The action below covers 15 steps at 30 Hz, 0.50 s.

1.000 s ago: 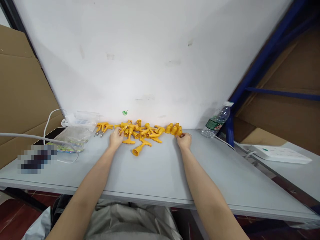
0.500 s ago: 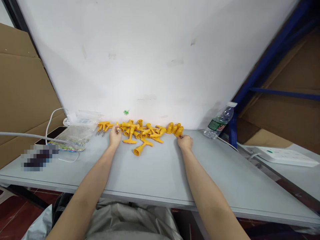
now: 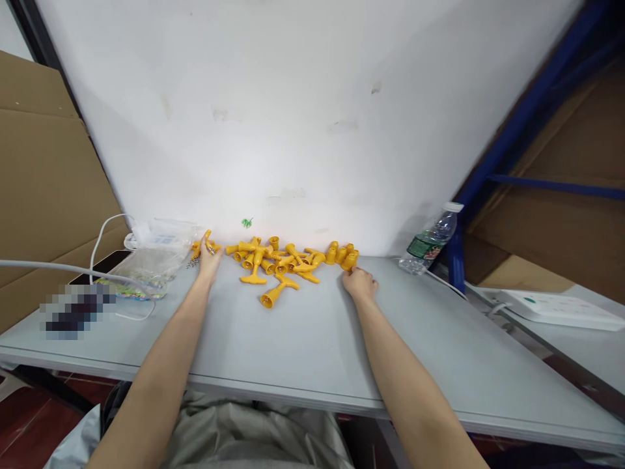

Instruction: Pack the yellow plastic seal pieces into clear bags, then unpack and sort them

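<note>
My left hand (image 3: 211,262) is closed round a yellow T-handled corkscrew (image 3: 208,236), whose metal spiral shows at the fingers. Right beside it, more corkscrew handles with spirals (image 3: 193,263) lie on the table, partly covered by the hand. My right hand (image 3: 360,283) has its fingers curled against the base of a yellow bell-shaped sleeve (image 3: 349,262), the front one of a small upright group. Part of that grip is hidden. Between my hands lies a heap of yellow corkscrews in their sleeves (image 3: 268,254); one corkscrew (image 3: 271,296) lies in front.
A water bottle (image 3: 432,240) leans at the right by a blue frame post (image 3: 456,251). Left stand plastic bags (image 3: 161,260), a white cable (image 3: 92,244) and a dark phone (image 3: 110,260). A white wall (image 3: 312,130) rises behind the table (image 3: 288,345).
My left hand has moved left with the corkscrew, from the heap's edge to the loose handles. My right hand stays by the sleeves, and the front sleeve stands more upright.
</note>
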Tool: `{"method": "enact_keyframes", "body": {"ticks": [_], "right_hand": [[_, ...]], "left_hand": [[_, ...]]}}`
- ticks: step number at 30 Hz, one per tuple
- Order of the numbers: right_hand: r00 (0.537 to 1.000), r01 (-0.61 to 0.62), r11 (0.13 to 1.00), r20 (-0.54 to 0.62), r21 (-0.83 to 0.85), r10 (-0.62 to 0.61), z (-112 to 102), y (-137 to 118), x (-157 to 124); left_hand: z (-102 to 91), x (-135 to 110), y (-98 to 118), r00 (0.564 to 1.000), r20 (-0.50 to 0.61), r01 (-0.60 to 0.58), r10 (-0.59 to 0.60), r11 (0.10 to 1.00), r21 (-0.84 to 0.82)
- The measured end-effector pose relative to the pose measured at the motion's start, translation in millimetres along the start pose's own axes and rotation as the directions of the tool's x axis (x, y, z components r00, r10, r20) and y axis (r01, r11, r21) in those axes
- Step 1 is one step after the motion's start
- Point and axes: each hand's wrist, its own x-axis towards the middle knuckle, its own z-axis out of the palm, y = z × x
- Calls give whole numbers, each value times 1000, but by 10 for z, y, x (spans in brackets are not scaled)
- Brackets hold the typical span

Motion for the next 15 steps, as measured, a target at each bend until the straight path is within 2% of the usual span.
{"method": "enact_keyframes", "body": {"ticks": [2,4,7,10,15], "right_hand": [[1000,7,1000,4,4,-7,-13,-4,-13],[1000,13,1000,12,11,-13,-27,-7,-24],[999,10,1000,32,10,-11,-43,-13,-35],[999,4,1000,41,8,-5,-48,-18,-35],[999,-4,1000,36,26,3,-42,-19,-35]], "left_hand": [[-83,51,-36,998,45,24,-33,984,179],[-187,82,-78,989,123,24,-78,919,394],[-334,111,-171,953,292,-120,-81,782,611],[-407,155,-273,914,401,-246,-65,697,673],[-354,275,-334,880,471,-325,-65,641,695]]}}
